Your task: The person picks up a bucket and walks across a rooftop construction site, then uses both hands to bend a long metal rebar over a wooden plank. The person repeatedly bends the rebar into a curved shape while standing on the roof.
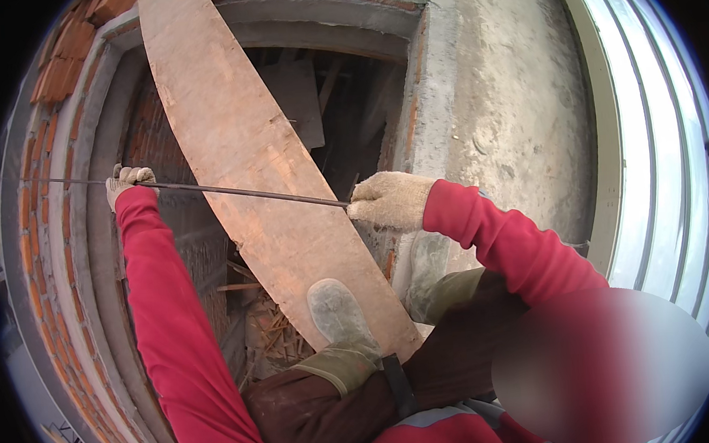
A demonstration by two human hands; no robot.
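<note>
A long thin dark metal rod (pixel 247 195) runs level across the view, over a wide wooden plank (pixel 226 116). My left hand (pixel 130 182), in a pale knit glove, is closed around the rod at the left, near the brick wall. The rod's thin far end reaches past that hand toward the wall's outer side. My right hand (pixel 392 201), gloved alike, grips the rod's other end beside the plank's right edge. Its fingertips are partly hidden.
The plank spans a deep rectangular opening (pixel 347 100) with scrap wood (pixel 276 332) below. One boot (pixel 337 310) stands on the plank. Brick and mortar edging (pixel 435 78) borders the opening; bricks (pixel 68 56) are stacked at far left. Right lie a concrete slab (pixel 518 106) and corrugated sheeting (pixel 648 106).
</note>
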